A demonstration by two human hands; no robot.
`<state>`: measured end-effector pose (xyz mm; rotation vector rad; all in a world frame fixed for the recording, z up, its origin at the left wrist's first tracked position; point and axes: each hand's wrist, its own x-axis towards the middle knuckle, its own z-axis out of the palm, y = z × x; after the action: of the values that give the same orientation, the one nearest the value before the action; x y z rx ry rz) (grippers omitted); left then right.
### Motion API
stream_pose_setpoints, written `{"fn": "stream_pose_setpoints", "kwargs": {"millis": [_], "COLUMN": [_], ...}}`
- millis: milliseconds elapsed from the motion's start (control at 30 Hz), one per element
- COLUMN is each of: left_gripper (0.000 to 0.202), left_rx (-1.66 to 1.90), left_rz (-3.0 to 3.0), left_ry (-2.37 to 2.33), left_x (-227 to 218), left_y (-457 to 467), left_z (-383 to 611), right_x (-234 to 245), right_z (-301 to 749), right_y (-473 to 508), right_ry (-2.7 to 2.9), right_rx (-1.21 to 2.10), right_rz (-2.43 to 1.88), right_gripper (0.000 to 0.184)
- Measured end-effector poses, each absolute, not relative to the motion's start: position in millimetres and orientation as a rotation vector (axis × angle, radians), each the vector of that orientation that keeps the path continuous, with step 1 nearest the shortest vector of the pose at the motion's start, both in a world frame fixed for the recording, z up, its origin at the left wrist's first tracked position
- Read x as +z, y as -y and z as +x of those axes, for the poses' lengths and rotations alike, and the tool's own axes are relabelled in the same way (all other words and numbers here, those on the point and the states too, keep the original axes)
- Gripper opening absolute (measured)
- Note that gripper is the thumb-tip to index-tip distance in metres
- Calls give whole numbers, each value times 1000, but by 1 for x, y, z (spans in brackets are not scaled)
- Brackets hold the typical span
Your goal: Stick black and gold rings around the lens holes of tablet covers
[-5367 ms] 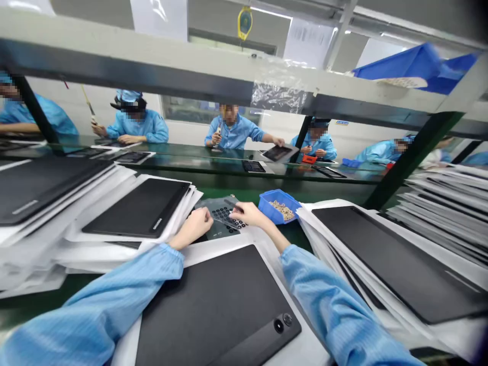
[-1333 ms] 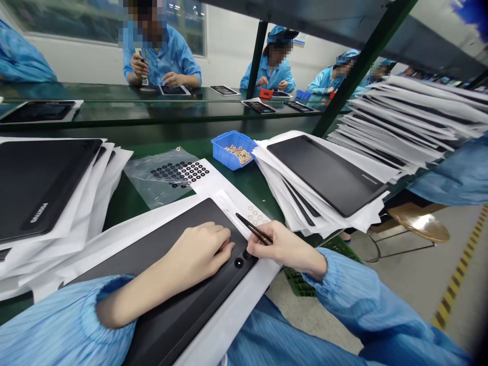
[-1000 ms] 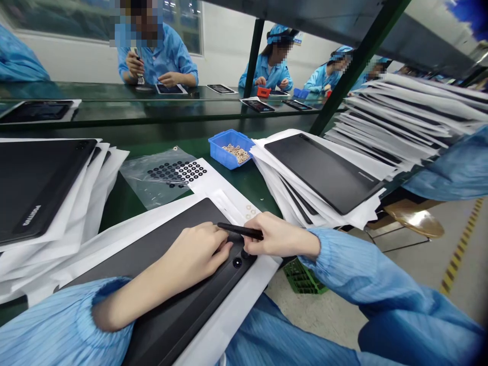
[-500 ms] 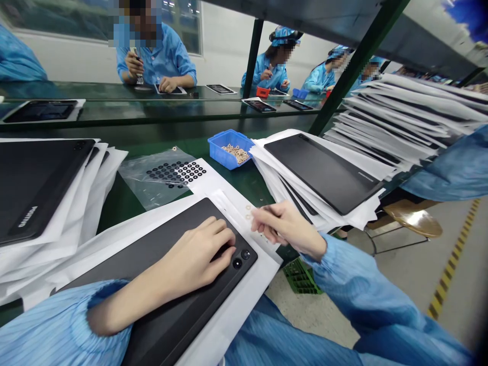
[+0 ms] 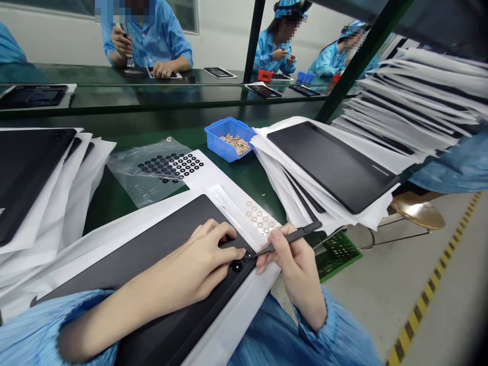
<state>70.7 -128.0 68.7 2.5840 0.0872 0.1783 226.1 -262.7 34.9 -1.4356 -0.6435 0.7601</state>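
A dark tablet back cover (image 5: 160, 264) lies on white sheets in front of me, its two round camera holes (image 5: 237, 266) at the near right corner. My left hand (image 5: 198, 262) rests flat on the cover, fingertips beside the holes. My right hand (image 5: 293, 259) pinches black tweezers (image 5: 290, 238), whose tips touch the hole nearest the cover's edge. Small pale rings (image 5: 259, 219) sit on a white strip just beyond the cover.
A sheet of black round stickers (image 5: 170, 165) lies on a clear plastic bag. A blue tray (image 5: 217, 138) holds pale rings. Stacks of covers interleaved with white sheets stand at left (image 5: 34, 168) and right (image 5: 331, 162). Other people in blue work across the far bench.
My right hand came back from the strip of pale rings to the cover's corner, and the tweezer tips now touch a camera hole. The view tilted down a little.
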Motion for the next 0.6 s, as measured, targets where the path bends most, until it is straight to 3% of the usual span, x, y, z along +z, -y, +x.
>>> {"fn": "stream_pose_setpoints", "kwargs": {"millis": [600], "left_gripper": [34], "left_rx": [224], "left_rz": [2600], "left_ry": [-85], "left_x": [67], "left_y": [129], "left_z": [72], "right_x": [43], "right_z": [221], "right_y": [259], "right_ry": [708], "right_rx": [651], "right_rz": [-1529], "right_gripper": [29]}}
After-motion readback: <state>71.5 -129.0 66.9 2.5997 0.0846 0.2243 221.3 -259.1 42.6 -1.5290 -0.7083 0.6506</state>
